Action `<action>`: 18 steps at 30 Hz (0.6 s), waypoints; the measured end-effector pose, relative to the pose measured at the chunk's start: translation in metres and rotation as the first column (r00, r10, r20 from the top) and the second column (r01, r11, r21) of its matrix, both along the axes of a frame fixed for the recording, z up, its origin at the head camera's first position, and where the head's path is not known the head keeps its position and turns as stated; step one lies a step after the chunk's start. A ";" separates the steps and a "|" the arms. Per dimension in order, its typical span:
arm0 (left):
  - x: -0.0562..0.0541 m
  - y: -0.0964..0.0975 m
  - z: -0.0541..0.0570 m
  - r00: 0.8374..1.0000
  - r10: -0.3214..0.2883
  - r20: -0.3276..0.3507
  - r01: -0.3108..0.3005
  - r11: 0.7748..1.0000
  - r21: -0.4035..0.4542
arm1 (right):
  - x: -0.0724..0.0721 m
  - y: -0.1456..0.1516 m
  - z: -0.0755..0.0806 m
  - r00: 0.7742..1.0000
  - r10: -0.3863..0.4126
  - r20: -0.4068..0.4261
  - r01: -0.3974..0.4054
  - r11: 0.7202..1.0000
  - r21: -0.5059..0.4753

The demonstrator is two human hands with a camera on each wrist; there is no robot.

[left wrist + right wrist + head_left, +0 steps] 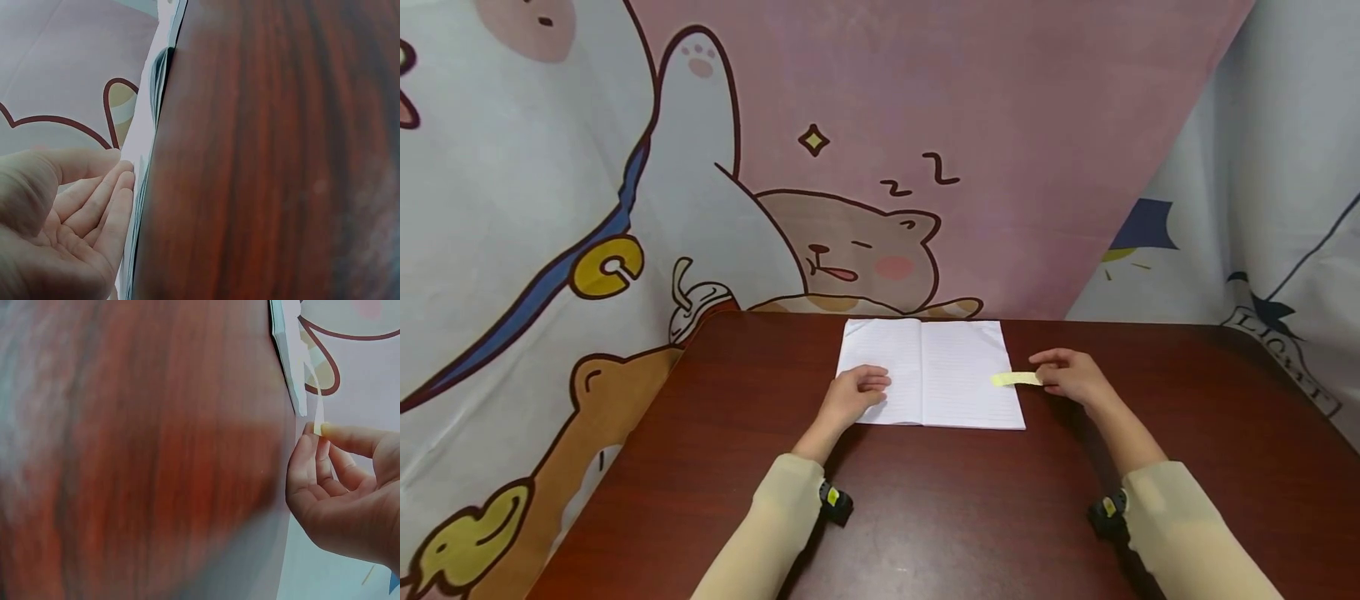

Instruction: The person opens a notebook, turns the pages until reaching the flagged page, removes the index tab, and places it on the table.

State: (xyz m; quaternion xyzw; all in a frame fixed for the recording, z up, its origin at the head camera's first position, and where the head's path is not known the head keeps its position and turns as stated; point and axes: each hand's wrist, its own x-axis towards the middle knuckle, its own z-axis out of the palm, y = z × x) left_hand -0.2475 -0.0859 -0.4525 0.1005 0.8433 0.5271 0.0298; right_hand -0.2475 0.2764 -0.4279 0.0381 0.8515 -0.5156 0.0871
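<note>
An open notebook (958,358) with lined white pages lies on the brown table. On its left page rests my left hand (853,393), fingers relaxed and fingertips touching the paper; the left wrist view shows the same hand (75,219) at the page surface. My right hand (1071,375) is just beyond the notebook's right edge. Between thumb and fingers it pinches one end of a pale yellow paper strip (1017,379), whose other end reaches over the right page. In the right wrist view the strip (319,406) rises, slightly bent, from the fingertips toward the notebook (287,356).
The dark wooden table (940,517) extends on all sides of the notebook, its far edge close behind the pages. A cartoon-printed curtain (1000,167) hangs behind and on both sides. Each wrist carries a small black camera (837,502).
</note>
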 end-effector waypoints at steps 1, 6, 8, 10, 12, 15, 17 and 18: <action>0.000 0.000 0.000 1.000 0.000 -0.001 0.000 1.000 0.001 | 0.000 0.001 0.000 1.000 -0.003 0.000 0.003 1.000 -0.005; 0.000 0.000 0.000 1.000 -0.001 0.005 0.001 1.000 0.014 | 0.001 0.010 -0.001 1.000 -0.005 -0.010 0.005 0.999 -0.031; -0.001 -0.001 -0.001 1.000 -0.001 0.007 0.001 1.000 0.019 | 0.002 0.014 -0.001 1.000 -0.009 -0.015 0.008 0.999 -0.038; -0.001 -0.001 -0.001 1.000 -0.001 0.008 0.001 1.000 0.024 | 0.002 0.018 -0.001 1.000 -0.012 -0.020 0.011 0.999 -0.042; -0.001 -0.001 -0.001 1.000 0.000 0.008 0.000 1.000 0.025 | 0.001 0.022 -0.001 0.999 -0.022 -0.025 0.020 0.999 -0.048; 0.000 0.000 -0.001 1.000 0.001 0.008 -0.001 1.000 0.021 | 0.001 0.028 0.000 0.999 -0.037 -0.032 0.035 0.998 -0.054; 0.000 0.000 -0.001 1.000 -0.001 0.008 0.001 1.000 0.014 | 0.001 0.032 -0.001 0.998 -0.045 -0.032 0.044 0.998 -0.051; -0.001 0.000 -0.002 1.000 -0.003 0.006 0.003 1.000 0.010 | 0.001 0.033 -0.001 0.998 -0.048 -0.031 0.046 0.998 -0.047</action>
